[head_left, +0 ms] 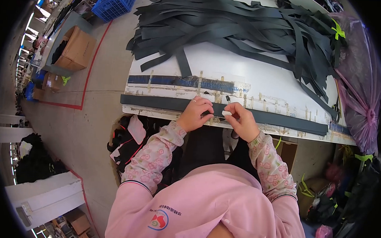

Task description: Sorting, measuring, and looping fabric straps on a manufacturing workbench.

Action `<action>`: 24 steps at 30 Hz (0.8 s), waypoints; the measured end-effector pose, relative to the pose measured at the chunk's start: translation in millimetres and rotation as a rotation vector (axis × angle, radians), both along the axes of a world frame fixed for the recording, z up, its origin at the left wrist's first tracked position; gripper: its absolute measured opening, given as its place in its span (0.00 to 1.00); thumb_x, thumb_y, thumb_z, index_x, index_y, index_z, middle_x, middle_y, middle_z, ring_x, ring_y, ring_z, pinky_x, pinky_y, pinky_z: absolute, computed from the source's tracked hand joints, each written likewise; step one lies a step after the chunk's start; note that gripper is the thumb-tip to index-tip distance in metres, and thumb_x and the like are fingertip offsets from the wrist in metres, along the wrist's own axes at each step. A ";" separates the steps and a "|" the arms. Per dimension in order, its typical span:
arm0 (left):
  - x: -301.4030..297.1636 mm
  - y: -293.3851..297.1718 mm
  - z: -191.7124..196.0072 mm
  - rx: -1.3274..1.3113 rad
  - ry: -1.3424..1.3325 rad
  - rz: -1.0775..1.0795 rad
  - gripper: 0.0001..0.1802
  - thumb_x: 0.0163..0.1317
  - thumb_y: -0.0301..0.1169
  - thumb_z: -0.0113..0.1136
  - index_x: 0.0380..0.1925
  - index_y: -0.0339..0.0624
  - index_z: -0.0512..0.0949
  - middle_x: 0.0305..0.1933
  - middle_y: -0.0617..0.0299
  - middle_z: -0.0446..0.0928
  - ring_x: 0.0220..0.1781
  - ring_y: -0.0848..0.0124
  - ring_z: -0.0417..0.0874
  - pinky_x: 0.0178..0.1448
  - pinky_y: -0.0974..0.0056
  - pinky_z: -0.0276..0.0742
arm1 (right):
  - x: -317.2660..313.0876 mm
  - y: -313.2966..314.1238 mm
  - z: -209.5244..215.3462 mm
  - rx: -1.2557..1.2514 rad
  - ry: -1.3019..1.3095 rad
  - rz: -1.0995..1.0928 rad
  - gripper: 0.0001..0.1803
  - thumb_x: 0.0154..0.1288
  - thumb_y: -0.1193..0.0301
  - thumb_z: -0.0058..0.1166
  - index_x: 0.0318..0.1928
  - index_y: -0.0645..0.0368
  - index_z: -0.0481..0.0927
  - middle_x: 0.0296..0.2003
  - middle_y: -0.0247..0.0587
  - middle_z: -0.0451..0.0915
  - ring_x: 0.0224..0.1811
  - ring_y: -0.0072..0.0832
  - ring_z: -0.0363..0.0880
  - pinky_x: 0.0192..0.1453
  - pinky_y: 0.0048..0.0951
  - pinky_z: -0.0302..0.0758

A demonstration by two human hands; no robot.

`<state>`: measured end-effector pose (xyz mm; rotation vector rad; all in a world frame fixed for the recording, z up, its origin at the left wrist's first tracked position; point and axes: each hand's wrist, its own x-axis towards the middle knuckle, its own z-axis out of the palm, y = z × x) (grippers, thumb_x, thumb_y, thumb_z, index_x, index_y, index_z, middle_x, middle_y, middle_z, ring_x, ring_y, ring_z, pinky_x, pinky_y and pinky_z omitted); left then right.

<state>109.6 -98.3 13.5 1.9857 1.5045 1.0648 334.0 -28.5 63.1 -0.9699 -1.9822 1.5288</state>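
Note:
A long dark grey fabric strip lies flat along the front edge of the white table. My left hand is closed on the strip near its middle, fingers bent over it and thumb close to the fingertips. Just to the right, my right hand pinches a small white piece of chalk between thumb and fingers, over the same strip. Behind the strip, a blue-marked band is taped to the tabletop. Small dark bits lie near my fingers.
A big heap of dark strips covers the far part of the table, some hanging off its right side. Purple plastic sheeting hangs at the right. Left on the floor are a cardboard box and a blue crate. Dark cloth pieces sit below the table.

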 end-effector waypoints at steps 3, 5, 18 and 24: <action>1.3 -2.1 -3.9 0.038 0.007 0.015 0.10 0.51 0.29 0.70 0.33 0.45 0.81 0.47 0.60 0.79 0.51 0.56 0.76 0.57 0.55 0.72 | -17.1 -4.0 1.8 0.085 -0.151 0.018 0.08 0.65 0.77 0.58 0.43 0.63 0.77 0.28 0.35 0.79 0.27 0.20 0.74 0.34 0.23 0.73; 1.9 -1.9 -5.8 0.084 0.020 0.011 0.09 0.52 0.29 0.70 0.32 0.45 0.81 0.47 0.62 0.80 0.51 0.57 0.76 0.56 0.55 0.72 | -23.4 -6.4 -7.4 0.131 -0.173 0.031 0.08 0.65 0.76 0.58 0.43 0.63 0.77 0.28 0.38 0.79 0.26 0.22 0.75 0.33 0.25 0.74; 1.2 -2.6 -10.7 0.135 0.035 0.032 0.05 0.54 0.29 0.66 0.30 0.45 0.79 0.48 0.64 0.81 0.50 0.59 0.78 0.55 0.55 0.72 | -39.5 -19.2 -17.7 0.258 -0.259 -0.071 0.04 0.60 0.76 0.57 0.37 0.62 0.78 0.28 0.52 0.83 0.31 0.48 0.85 0.37 0.41 0.80; 4.8 -0.2 -9.8 0.117 0.024 0.024 0.05 0.54 0.30 0.66 0.30 0.46 0.80 0.47 0.64 0.81 0.51 0.59 0.78 0.55 0.55 0.71 | -27.8 -18.9 -21.3 0.198 -0.221 -0.047 0.05 0.61 0.76 0.58 0.37 0.64 0.78 0.26 0.49 0.82 0.26 0.39 0.84 0.32 0.35 0.79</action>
